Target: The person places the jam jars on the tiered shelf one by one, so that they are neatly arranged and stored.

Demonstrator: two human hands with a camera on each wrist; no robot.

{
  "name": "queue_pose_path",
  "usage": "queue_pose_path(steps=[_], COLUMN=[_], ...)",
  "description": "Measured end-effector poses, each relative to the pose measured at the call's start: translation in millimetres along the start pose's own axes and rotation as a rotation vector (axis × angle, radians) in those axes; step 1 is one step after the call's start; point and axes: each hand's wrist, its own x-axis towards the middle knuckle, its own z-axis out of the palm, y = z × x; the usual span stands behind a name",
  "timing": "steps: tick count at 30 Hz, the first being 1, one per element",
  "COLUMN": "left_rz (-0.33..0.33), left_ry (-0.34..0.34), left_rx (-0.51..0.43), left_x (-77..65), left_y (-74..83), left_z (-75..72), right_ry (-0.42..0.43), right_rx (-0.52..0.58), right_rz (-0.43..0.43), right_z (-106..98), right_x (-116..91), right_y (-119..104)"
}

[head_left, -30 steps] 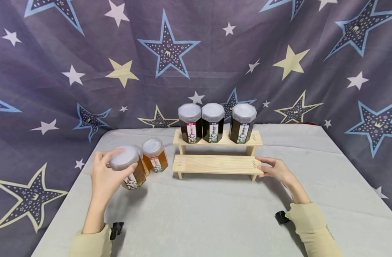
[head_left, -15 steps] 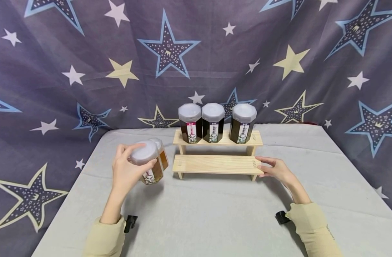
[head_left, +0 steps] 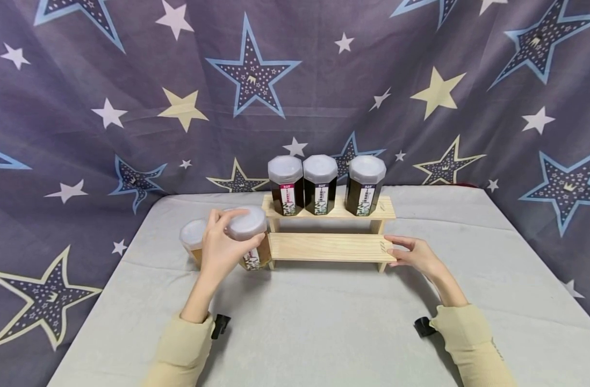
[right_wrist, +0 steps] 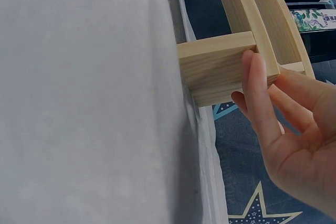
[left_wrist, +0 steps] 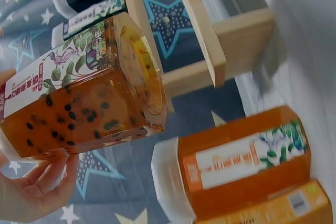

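Observation:
My left hand (head_left: 221, 244) grips an amber jar (head_left: 258, 252) by its whitish lid, thumb and fingers on opposite sides. Dark seeds and a white label show on this jar (left_wrist: 79, 114) in the left wrist view, where its base is raised off the table. It overlaps the left end of the lower tier in the head view. At the other end, my right hand (head_left: 416, 255) pinches the lower board (head_left: 329, 247) of a two-tier wooden stand, thumb and fingertips at its corner (right_wrist: 262, 61).
Three dark jars (head_left: 320, 185) with pale lids line the stand's upper tier (head_left: 388, 207). Left of the stand, another amber jar (head_left: 192, 234) stands partly behind my left hand; two jars (left_wrist: 236, 166) show there in the left wrist view. A starry curtain (head_left: 324, 97) hangs behind the table.
My left hand has carried the amber jar rightward, from beside the other amber jars to the stand's left end. My right hand has stayed at the lower board.

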Motion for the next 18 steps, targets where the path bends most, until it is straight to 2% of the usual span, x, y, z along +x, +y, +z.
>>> queue_pose_path(steps=[8, 14, 18], left_rz=[-0.008, 0.0, -0.003], left_ry=[-0.01, -0.028, -0.033], left_rx=[-0.024, -0.079, -0.075], left_x=[2.5, 3.6, 3.6], left_y=[5.8, 11.7, 16.3], left_z=[18.5, 32.1, 41.3], right_ry=[0.003, 0.006, 0.006], right_rx=[0.0, -0.004, -0.006], right_rz=[0.004, -0.002, -0.002], right_z=[0, 0, 0], right_x=[0, 0, 0], right_y=[0, 0, 0])
